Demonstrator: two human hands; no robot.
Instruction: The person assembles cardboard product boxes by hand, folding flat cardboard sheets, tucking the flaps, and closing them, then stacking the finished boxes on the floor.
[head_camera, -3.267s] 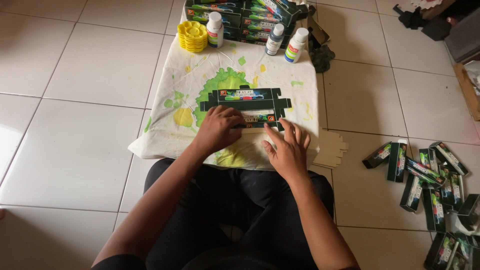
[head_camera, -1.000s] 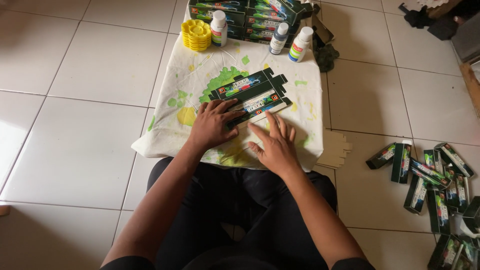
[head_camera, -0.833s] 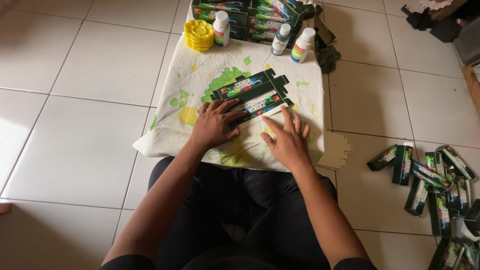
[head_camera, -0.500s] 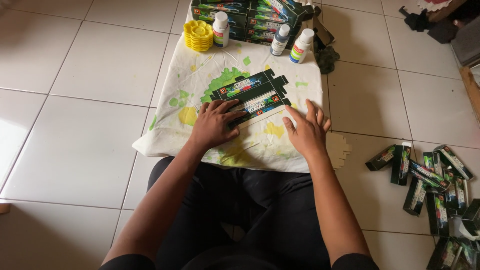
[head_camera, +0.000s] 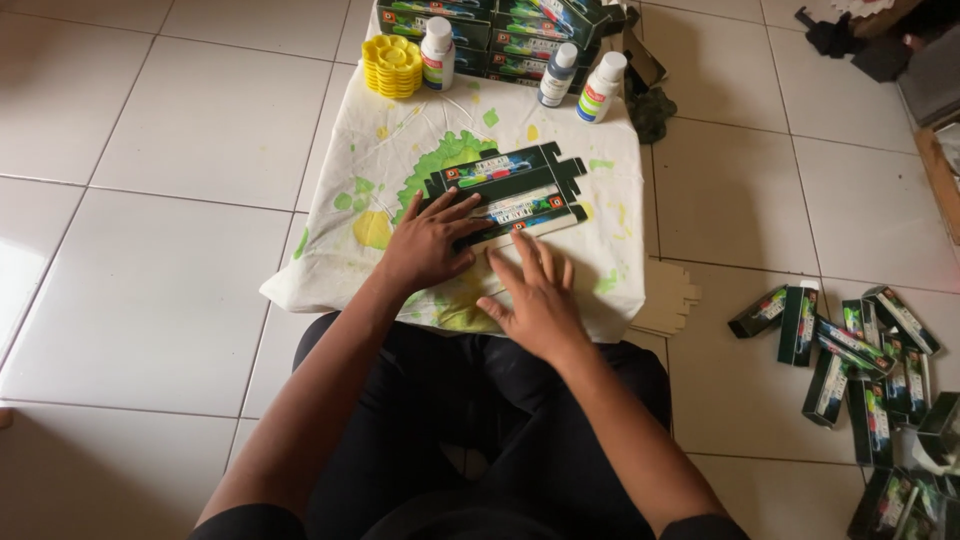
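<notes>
A flat, unfolded dark green carton (head_camera: 505, 186) lies on a paint-stained white cloth (head_camera: 380, 180) over a low stand in front of me. My left hand (head_camera: 428, 243) presses flat on the carton's near left part, fingers spread. My right hand (head_camera: 535, 293) lies beside it, fingertips touching the carton's pale near flap. Neither hand grips anything.
At the cloth's far edge stand a yellow stack of palettes (head_camera: 392, 64), three white bottles (head_camera: 437, 51) and a pile of green boxes (head_camera: 480, 20). Folded green boxes (head_camera: 850, 350) lie scattered on the tiled floor at right. Tan card pieces (head_camera: 668, 296) stick out beside the cloth.
The carton has been turned and slid away from me on the cloth. My right hand swung out to the right, then came back onto the carton's near flap.
</notes>
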